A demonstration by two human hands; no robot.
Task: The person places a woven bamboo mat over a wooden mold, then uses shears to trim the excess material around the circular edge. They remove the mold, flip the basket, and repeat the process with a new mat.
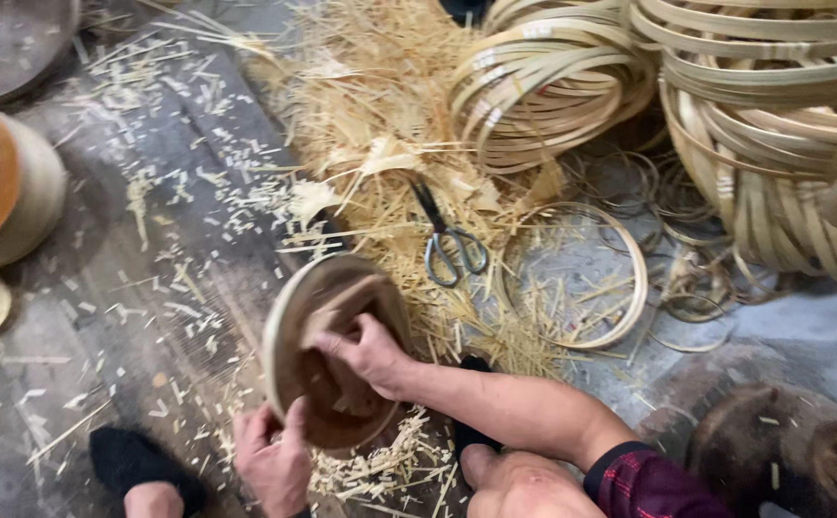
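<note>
Gripping the lower rim of a round bamboo steamer frame (337, 350), the left hand (273, 462) holds it tilted on edge above the dusty floor (102, 317). The right hand (369, 353) is pushed inside the frame, fingers curled and pressing against its dark inner face (whether it holds anything there, I cannot tell). Just beyond lies a pair of scissors (449, 245) on a heap of bamboo shavings (371, 125), with loose bamboo hoops (572, 278) beside and coiled strips (543, 77) behind.
</note>
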